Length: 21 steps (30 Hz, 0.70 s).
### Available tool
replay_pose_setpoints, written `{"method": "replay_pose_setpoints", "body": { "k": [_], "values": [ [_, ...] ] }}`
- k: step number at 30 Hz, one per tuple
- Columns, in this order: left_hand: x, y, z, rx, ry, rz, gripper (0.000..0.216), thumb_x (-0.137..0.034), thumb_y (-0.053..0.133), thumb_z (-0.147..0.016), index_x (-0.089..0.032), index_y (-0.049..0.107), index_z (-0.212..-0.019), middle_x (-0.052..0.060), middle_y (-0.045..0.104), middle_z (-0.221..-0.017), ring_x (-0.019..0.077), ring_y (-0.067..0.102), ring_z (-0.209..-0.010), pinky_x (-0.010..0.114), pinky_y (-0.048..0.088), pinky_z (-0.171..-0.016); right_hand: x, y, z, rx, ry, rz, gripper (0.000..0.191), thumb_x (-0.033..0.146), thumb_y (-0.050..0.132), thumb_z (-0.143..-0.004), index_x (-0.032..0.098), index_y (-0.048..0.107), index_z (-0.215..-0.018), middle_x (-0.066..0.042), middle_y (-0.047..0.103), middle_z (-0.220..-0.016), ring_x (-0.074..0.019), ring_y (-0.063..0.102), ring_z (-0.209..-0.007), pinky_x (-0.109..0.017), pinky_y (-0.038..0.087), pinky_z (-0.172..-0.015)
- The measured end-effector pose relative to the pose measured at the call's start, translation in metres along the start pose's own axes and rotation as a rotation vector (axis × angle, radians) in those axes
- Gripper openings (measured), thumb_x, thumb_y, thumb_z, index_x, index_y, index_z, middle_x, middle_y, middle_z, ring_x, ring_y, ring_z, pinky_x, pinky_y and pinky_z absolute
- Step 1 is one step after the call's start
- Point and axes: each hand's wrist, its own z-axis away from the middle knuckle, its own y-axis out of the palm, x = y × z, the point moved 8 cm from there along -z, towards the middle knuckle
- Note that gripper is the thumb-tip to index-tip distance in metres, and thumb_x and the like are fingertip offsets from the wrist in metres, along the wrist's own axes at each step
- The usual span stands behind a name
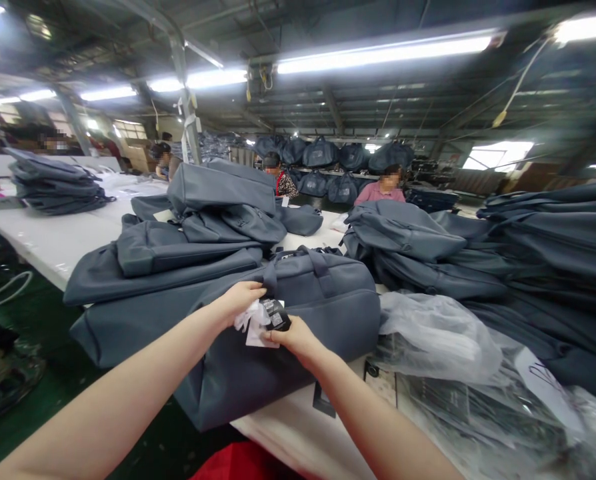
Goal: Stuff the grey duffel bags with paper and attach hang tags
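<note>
- Two hands meet on top of a grey duffel bag (338, 300), which lies on its side at the near edge of the white desk (53, 243). Its lower end hangs past the desk edge towards the person.
- The left hand (241, 300) curls down over the bag, its grip closed on a crumpled piece of white paper (251, 327). The bunching suggests the paper is pinched rather than laid flat.
- The right hand (295, 341) comes in from below with its grip clamped on a small black tag (274, 313). The tag's printed face is tilted up, probably so it can be read.
- Tag and paper touch each other between the two hands, just beside the bag's carry handle (318, 260). Whether a cord joins the tag to the bag cannot be made out.
- The bag's padded side likely serves as a rest, since both wrists sit low against it.
- Behind it, flattened bags of the same grey are stacked (218, 207), and a larger pile (528, 253) fills the right side, all within arm's reach.
- Clear plastic bags (438, 333) lie loose on the desk just right of the duffel bag.
- Another low stack (53, 180) sits well apart at the far left.
- Other people (384, 187) are seated across the desk, their hands hidden behind the piles.
</note>
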Motion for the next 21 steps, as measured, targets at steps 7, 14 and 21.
{"method": "replay_pose_setpoints", "body": {
  "k": [7,14,21],
  "values": [
    [-0.013,-0.005,0.015,0.101,0.027,0.000,0.055,-0.008,0.073,-0.047,-0.015,0.072,-0.102,-0.001,0.072,-0.073,0.0164,0.062,-0.065,0.023,0.045,-0.059,-0.002,0.020,0.007,0.068,0.002,-0.235,0.043,0.030,0.087,-0.050,0.013,0.070,-0.086,-0.004,0.072,-0.083,-0.0172,0.064,-0.073,-0.031,0.049,-0.077],
    [-0.005,-0.005,0.006,0.041,-0.032,0.191,0.051,-0.006,0.071,-0.047,-0.012,0.072,-0.097,0.001,0.070,-0.063,0.0161,0.060,-0.054,0.024,0.045,-0.052,-0.018,0.025,0.019,0.137,0.256,-0.478,0.049,0.028,0.090,-0.048,0.012,0.067,-0.088,-0.005,0.071,-0.080,-0.0136,0.067,-0.067,-0.028,0.052,-0.073],
    [0.007,0.015,0.005,-0.144,-0.008,0.421,0.058,-0.026,0.074,-0.059,-0.010,0.064,-0.115,0.007,0.072,-0.076,0.0170,0.065,-0.062,0.026,0.051,-0.059,-0.034,0.051,0.030,-0.116,0.299,-0.783,0.045,0.027,0.089,-0.054,0.015,0.066,-0.090,-0.002,0.071,-0.080,-0.0112,0.066,-0.073,-0.018,0.050,-0.061]
  ]
}}
